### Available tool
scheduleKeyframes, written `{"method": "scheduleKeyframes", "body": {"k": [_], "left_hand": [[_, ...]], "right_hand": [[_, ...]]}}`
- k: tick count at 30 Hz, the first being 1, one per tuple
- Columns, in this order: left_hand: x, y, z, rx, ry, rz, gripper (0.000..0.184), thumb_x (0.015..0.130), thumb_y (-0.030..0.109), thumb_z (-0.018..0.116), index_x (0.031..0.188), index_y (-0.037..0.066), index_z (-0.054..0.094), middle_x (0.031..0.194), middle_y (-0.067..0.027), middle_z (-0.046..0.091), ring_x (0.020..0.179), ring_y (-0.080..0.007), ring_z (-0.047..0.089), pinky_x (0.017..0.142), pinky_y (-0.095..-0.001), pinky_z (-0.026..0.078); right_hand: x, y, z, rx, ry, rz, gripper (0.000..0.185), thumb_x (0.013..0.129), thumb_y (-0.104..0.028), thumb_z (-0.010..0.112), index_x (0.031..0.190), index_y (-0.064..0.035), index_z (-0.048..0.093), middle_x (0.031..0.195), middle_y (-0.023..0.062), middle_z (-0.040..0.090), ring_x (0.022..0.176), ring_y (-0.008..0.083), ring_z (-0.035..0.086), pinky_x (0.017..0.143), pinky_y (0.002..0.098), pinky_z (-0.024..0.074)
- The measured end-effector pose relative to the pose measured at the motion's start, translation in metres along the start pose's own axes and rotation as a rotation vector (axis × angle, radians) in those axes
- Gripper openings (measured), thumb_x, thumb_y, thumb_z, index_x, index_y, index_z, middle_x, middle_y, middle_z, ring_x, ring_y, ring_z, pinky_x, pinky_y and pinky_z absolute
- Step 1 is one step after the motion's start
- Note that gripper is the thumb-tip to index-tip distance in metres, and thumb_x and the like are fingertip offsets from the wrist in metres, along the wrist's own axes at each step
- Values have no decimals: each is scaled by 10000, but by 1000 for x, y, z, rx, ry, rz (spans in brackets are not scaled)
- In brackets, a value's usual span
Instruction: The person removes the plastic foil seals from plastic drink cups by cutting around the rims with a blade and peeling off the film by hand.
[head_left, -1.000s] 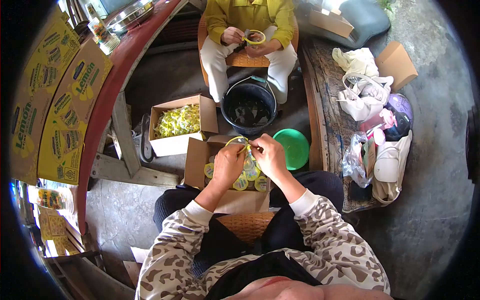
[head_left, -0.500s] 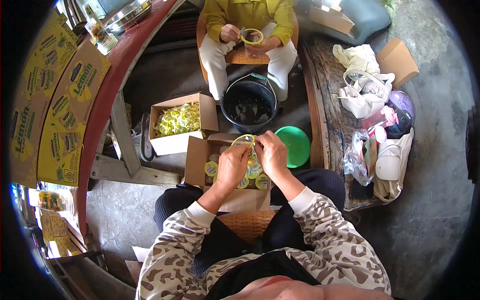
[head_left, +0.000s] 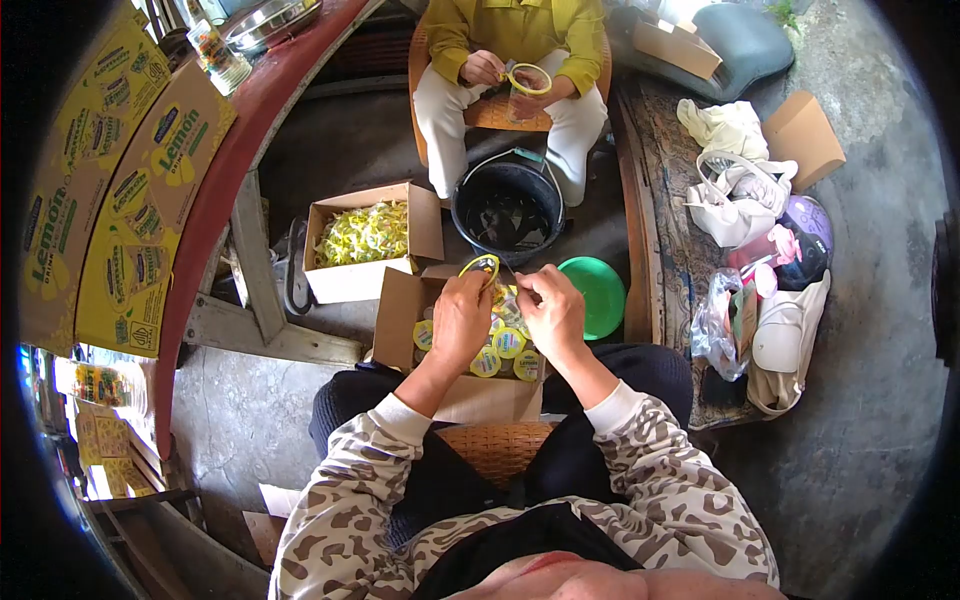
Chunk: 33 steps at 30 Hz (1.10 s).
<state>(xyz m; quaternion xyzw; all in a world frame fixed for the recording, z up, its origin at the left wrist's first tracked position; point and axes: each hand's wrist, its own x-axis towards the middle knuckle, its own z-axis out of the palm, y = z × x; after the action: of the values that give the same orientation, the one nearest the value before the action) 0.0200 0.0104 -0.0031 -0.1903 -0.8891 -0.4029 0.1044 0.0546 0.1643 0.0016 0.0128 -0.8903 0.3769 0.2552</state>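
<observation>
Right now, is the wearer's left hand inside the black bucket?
No, the left hand holds a yellow-rimmed cup over the open box, with the black bucket standing beyond it.

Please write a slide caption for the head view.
Left hand holding a yellow-rimmed cup, right hand beside it, above an open carton of lidded cups.

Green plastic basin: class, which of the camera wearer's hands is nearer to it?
Right. The right hand is at the left edge of the green plastic basin in this view; the left hand is farther left, beyond the right hand.
</observation>
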Motion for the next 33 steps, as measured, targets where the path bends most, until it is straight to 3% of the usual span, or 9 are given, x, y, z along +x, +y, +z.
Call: {"method": "scheduleKeyframes", "body": {"k": [8,14,19,25,26,29,30,31,33], "left_hand": [[-1,4,5,-110,-16,10,87,876,34,647,944,-21,651,846,-202,660,768,-368,647,687,-437,505],[-8,2,11,-143,-25,66,83,869,21,643,943,-15,651,870,-203,659,816,-385,640,718,-459,501],[-7,8,9,-115,-21,100,145,867,17,644,1009,-13,656,927,-211,664,835,-391,646,749,-453,510],[12,-13,-10,-150,-162,-208,212,948,113,610,1101,-27,653,935,-180,697,839,-262,692,754,-348,524],[15,-13,-13,-281,-201,-358,227,984,167,595,1098,-13,671,918,-114,707,810,-197,673,744,-308,518],[18,-60,6,-551,-148,-436,217,1009,183,575,1085,13,685,897,-46,700,818,-147,650,751,-275,512],[21,-61,3,-713,-183,-579,219,1030,213,555,1100,39,670,949,-8,686,872,-137,646,803,-288,532],[24,-60,2,-713,-185,-578,219,1030,213,555,1100,39,670,949,-8,686,872,-137,646,803,-288,532],[30,-59,0,-972,-158,-772,236,1036,257,544,1135,63,636,1030,-25,671,937,-147,643,855,-347,557]], "right_hand": [[-2,-1,3,-87,-6,-59,154,754,-17,738,893,-61,688,801,80,581,767,289,615,662,408,488],[-1,10,13,-92,-3,-23,134,763,-46,744,888,-59,696,805,88,595,782,301,624,667,414,489],[5,19,11,99,-23,180,55,795,-57,718,836,-30,694,811,109,636,753,311,652,664,400,502],[14,19,-3,-22,13,88,62,799,-48,707,859,-63,712,811,95,646,779,295,659,677,403,504],[15,23,-5,-21,24,107,64,798,-47,707,860,-64,711,807,90,643,786,294,658,685,403,506],[18,26,-10,-11,33,133,71,798,-49,709,867,-63,710,810,80,641,810,287,658,699,399,510],[18,26,-11,-19,20,142,75,797,-49,712,870,-69,711,810,76,638,808,281,655,696,398,509],[18,26,-12,-28,8,152,80,797,-50,716,873,-75,712,809,73,634,807,275,651,692,396,509],[17,25,-12,-67,21,90,89,796,-49,720,877,-84,713,808,66,626,805,268,642,687,394,508]]}}
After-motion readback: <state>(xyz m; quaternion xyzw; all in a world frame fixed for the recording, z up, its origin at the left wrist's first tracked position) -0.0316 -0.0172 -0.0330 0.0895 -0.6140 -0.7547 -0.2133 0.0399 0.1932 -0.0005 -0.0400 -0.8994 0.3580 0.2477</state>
